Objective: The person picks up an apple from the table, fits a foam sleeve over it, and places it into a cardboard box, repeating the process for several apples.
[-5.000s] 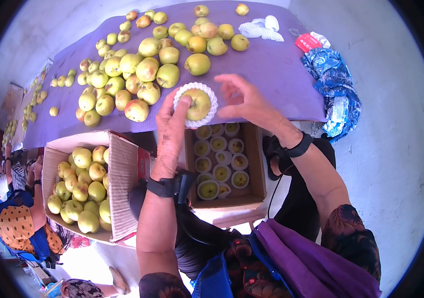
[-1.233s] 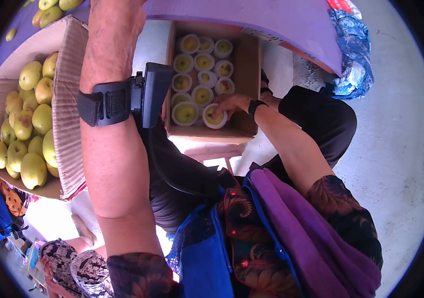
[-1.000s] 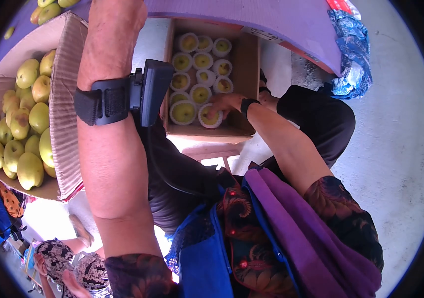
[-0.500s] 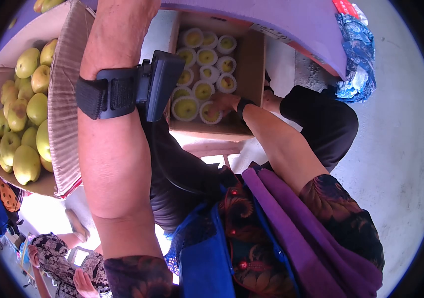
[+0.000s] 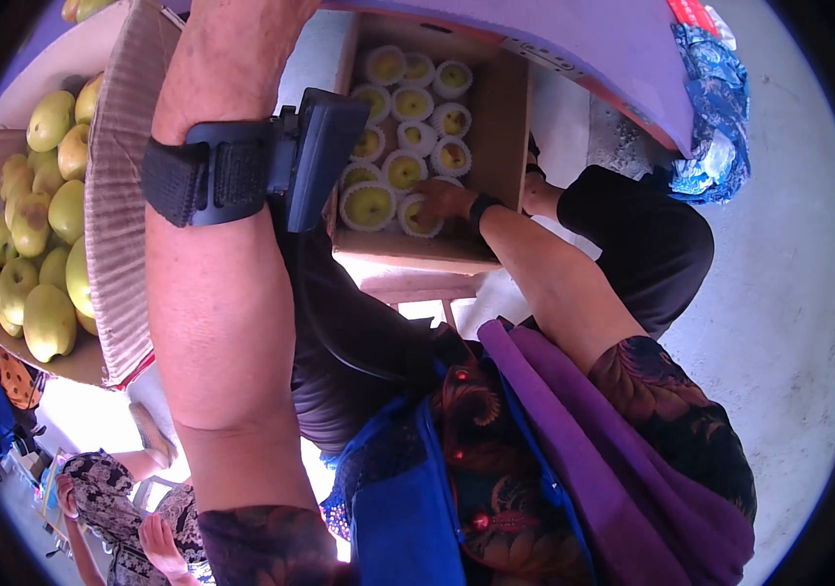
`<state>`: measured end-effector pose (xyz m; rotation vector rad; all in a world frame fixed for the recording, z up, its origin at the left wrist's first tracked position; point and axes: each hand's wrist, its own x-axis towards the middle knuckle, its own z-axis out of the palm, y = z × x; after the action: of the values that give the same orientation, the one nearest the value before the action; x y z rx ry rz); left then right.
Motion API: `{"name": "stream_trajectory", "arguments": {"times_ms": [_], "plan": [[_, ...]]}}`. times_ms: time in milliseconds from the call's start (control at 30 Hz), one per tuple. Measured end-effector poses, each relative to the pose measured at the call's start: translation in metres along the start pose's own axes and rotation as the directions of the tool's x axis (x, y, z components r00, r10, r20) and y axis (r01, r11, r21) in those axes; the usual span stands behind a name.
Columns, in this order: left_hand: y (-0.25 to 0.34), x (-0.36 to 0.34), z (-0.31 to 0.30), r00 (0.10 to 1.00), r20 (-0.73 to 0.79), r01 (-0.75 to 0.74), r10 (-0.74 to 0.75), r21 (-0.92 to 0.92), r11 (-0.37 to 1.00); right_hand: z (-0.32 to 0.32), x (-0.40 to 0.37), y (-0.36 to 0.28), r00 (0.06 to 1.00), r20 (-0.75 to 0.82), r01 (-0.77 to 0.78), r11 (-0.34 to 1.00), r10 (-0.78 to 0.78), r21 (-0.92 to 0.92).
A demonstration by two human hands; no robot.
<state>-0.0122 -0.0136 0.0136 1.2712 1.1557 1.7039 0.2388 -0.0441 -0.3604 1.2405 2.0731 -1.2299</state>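
My right hand (image 5: 450,199) reaches into an open cardboard box (image 5: 500,127) below the purple surface. Its fingers are bent over a yellow-green apple (image 5: 415,219) in a white foam cup at the box's near side. Part of the fingers lies in shadow. Several more apples (image 5: 369,206) sit in rows in foam cups beside and beyond it. My left forearm (image 5: 222,322), with a black strapped device (image 5: 315,161) on it, runs up past the top edge of the view. The left hand is cut off there, so its fingers are out of sight.
At left, a tilted cardboard carton (image 5: 122,186) holds loose yellow-green apples (image 5: 50,322). A purple surface (image 5: 622,59) arches over the top. Blue patterned plastic (image 5: 715,127) hangs at upper right. Another person (image 5: 129,513) is at lower left.
The view has shifted slightly, so the box sits a little farther right. My right hand stays at the same apple; my left forearm has moved slightly leftward in view.
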Motion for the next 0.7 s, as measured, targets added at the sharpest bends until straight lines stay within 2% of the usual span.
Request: {"name": "stream_trajectory", "arguments": {"times_ms": [100, 133, 200, 267, 333, 400, 467, 533, 600, 667, 700], "plan": [[0.0, 0.001, 0.0, 1.0, 0.015, 0.0, 0.0, -0.004, 1.0, -0.002, 0.004, 0.0, 0.999, 0.007, 0.046, 0.998, -0.046, -0.052], [0.002, 0.002, 0.002, 1.0, 0.015, 0.001, -0.001, -0.003, 1.0, -0.006, 0.005, -0.003, 0.998, 0.064, 0.03, 0.998, -0.027, -0.05], [0.007, 0.003, 0.007, 0.992, -0.045, 0.118, -0.115, 0.063, 0.991, -0.007, 0.005, -0.006, 0.992, 0.123, 0.016, 0.999, -0.01, -0.048], [0.0, 0.005, 0.001, 0.997, 0.0, 0.08, -0.08, 0.063, 0.995, -0.003, 0.005, -0.006, 0.998, 0.054, 0.041, 0.988, -0.033, -0.151], [0.005, 0.007, 0.003, 0.998, 0.046, 0.041, -0.044, 0.058, 0.997, -0.001, 0.012, -0.004, 0.995, 0.095, 0.039, 0.981, -0.022, -0.188], [0.014, 0.012, 0.012, 0.962, -0.096, 0.267, -0.257, 0.115, 0.957, 0.001, 0.015, -0.002, 0.991, 0.133, 0.036, 0.973, -0.006, -0.228], [0.016, 0.011, 0.012, 0.966, -0.076, 0.256, -0.246, 0.166, 0.953, 0.006, 0.016, -0.002, 0.994, 0.097, -0.013, 0.951, 0.045, -0.309], [0.015, 0.01, 0.011, 0.97, -0.056, 0.242, -0.235, 0.216, 0.946, 0.006, 0.012, -0.007, 0.994, 0.081, -0.042, 0.949, 0.07, -0.312], [0.012, 0.011, 0.01, 0.987, -0.001, 0.15, -0.158, 0.31, 0.939, 0.009, 0.014, -0.006, 0.993, 0.063, -0.071, 0.947, 0.096, -0.314], [0.014, 0.009, 0.009, 0.986, 0.011, 0.152, -0.167, 0.355, 0.922, 0.017, 0.022, 0.002, 0.996, 0.007, -0.072, 0.891, 0.085, -0.449], [0.015, 0.009, 0.009, 0.984, 0.022, 0.154, -0.177, 0.4, 0.904, 0.011, 0.016, -0.004, 0.996, 0.006, -0.073, 0.89, 0.085, -0.449]]}}
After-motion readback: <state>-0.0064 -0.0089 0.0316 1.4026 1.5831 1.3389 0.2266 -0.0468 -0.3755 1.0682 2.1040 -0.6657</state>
